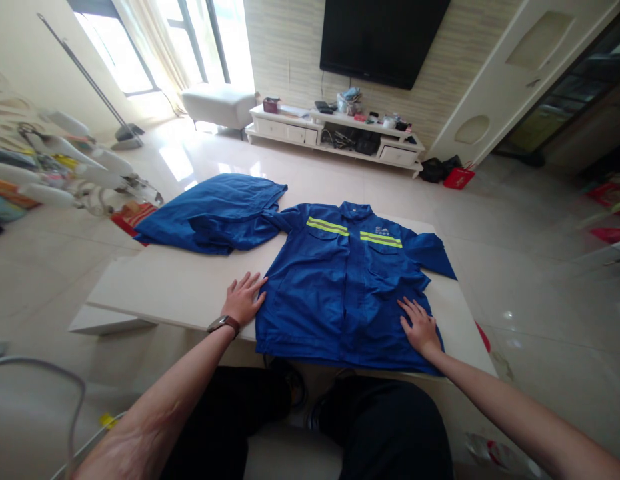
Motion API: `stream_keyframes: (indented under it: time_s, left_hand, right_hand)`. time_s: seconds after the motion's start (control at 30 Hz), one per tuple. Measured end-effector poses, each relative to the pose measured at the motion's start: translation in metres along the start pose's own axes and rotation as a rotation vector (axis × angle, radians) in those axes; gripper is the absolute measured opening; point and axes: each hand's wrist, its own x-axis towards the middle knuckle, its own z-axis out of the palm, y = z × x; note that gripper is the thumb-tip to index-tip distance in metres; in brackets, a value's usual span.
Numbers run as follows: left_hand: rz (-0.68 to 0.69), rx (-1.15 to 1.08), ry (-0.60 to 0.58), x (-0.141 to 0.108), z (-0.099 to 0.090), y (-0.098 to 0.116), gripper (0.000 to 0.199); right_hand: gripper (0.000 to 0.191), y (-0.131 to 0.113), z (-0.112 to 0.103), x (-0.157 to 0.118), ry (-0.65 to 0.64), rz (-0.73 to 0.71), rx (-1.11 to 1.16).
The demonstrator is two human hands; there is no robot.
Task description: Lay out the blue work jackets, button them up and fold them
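A blue work jacket [310, 293] with yellow-green stripes across the chest lies front side up on a white table [140, 283], its collar pointing away from me. My left hand [244, 298] rests at the jacket's left edge, fingers spread, partly on the table. On the lower right part of the jacket lies my right hand [419, 325], with its fingers apart and nothing held. More blue fabric [215, 210] is heaped on the table's far left, touching the jacket's left sleeve. The right sleeve is bent outward near the table's right edge.
Spools and machine parts [100, 167] stand at the left beyond the table. A low white TV cabinet [285, 130] with clutter and a grey bench [220, 103] are by the far wall. A red bag [459, 177] sits on the floor.
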Motion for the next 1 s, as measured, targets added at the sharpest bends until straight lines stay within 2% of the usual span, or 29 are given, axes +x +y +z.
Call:
stream_keyframes:
  time_s: [0.4,0.5,0.57,0.63,0.7,0.73,0.83,0.9,1.0]
  left_hand:
    - [0.010,0.017,0.015,0.000,0.000,0.001,0.050]
    - [0.014,0.007,0.013,0.000,0.001,-0.001,0.051]
    - [0.015,-0.004,0.012,0.001,0.002,-0.003,0.051]
    - [0.013,-0.014,0.013,0.002,0.004,-0.005,0.050]
    - [0.008,-0.023,0.014,0.003,0.005,-0.006,0.048]
    - [0.006,-0.026,0.017,0.003,0.006,-0.007,0.048]
    - [0.001,-0.027,0.031,0.004,0.007,-0.007,0.048]
    - [-0.003,-0.024,0.032,0.005,0.008,-0.008,0.048]
    - [-0.006,-0.011,0.022,0.004,0.007,-0.007,0.048]
  right_hand:
    - [0.052,-0.007,-0.009,-0.001,-0.050,0.026,-0.043]
    - [0.054,-0.011,-0.013,0.003,-0.104,0.035,-0.100]
    - [0.056,-0.023,-0.022,0.009,-0.161,0.048,-0.166]
    - [0.057,-0.048,-0.038,0.018,-0.254,0.111,-0.227]
    - [0.054,-0.088,-0.060,0.026,-0.392,0.196,-0.235]
    - [0.051,-0.112,-0.072,0.028,-0.453,0.192,-0.202]
    - [0.046,-0.189,-0.098,0.023,-0.511,-0.118,-0.045]
    - [0.053,-0.231,-0.102,0.012,-0.544,-0.207,-0.005]
    - [0.074,-0.265,-0.091,-0.003,-0.679,-0.269,0.036]
